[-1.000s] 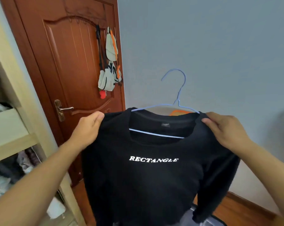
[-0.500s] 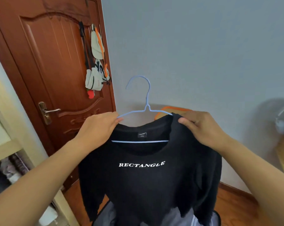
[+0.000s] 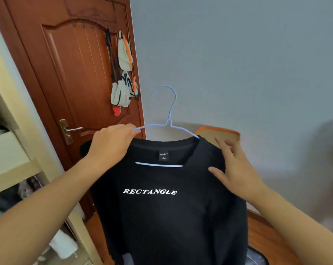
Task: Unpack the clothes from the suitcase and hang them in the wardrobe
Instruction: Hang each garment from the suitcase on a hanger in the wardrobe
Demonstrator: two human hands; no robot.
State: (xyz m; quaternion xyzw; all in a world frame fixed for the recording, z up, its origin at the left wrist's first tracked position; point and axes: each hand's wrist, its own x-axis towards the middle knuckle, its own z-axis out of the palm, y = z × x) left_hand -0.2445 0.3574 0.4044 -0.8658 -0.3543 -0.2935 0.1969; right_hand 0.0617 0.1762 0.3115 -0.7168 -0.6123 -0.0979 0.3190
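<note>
Released from the right shoulder of the black sweatshirt [image 3: 167, 203] since half a second ago, the right hand [image 3: 236, 169] now hovers at 3 o'clock with its fingers spread and straight, fingertips just brushing the fabric, holding nothing. At 10 o'clock the left hand [image 3: 112, 144] keeps its grip, fingers curled round the left shoulder of the garment and the arm of the blue wire hanger [image 3: 169, 123] beneath it, so the whole load hangs from that one hand. Both forearms reach up and forward from the bottom corners. Hanger and sweatshirt sit at centre frame, the hook standing free at 12 o'clock against the grey wall [image 3: 238, 64], the lower bar showing through the neck opening above the word RECTANGLE. With the garment seated on the hanger, the dressing step looks finished; what seems left is carrying it to the wardrobe [image 3: 12, 150], whose pale shelves show at 9 o'clock, beside the brown door [image 3: 70, 73]. A dark edge at 5 o'clock may be the suitcase, though too little shows to tell.
</note>
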